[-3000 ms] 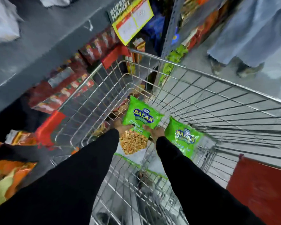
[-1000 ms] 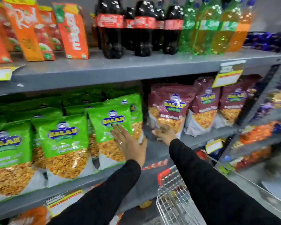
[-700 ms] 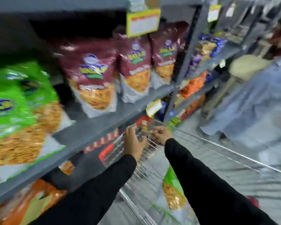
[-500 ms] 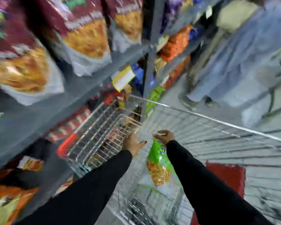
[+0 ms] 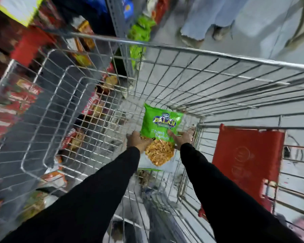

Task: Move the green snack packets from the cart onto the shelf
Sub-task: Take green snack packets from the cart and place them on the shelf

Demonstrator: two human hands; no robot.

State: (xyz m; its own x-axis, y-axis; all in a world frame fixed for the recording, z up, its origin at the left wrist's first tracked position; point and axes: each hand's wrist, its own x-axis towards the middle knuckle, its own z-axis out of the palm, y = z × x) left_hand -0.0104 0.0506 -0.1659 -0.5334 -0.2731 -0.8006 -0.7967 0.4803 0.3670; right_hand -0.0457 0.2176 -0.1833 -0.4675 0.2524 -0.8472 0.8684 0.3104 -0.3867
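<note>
One green snack packet [image 5: 161, 127] with a blue and yellow logo lies at the bottom of the wire cart [image 5: 191, 50], label facing up. My left hand [image 5: 138, 140] holds its lower left edge. My right hand [image 5: 182, 137] holds its lower right edge, with the thumb lying on the green front. Both arms in black sleeves reach down into the cart. The shelf with the other green packets is out of view.
Low store shelves with red packets [image 5: 16, 95] run along the cart's left side. A red flap [image 5: 246, 163] hangs on the cart's right part. Another person's legs and shoes [image 5: 205, 30] stand on the grey floor beyond the cart, near green packets [image 5: 140, 32].
My view swung from the shelf down into the cart. Both hands went from the shelf, over the cart rim, down to the green packet and took hold of it.
</note>
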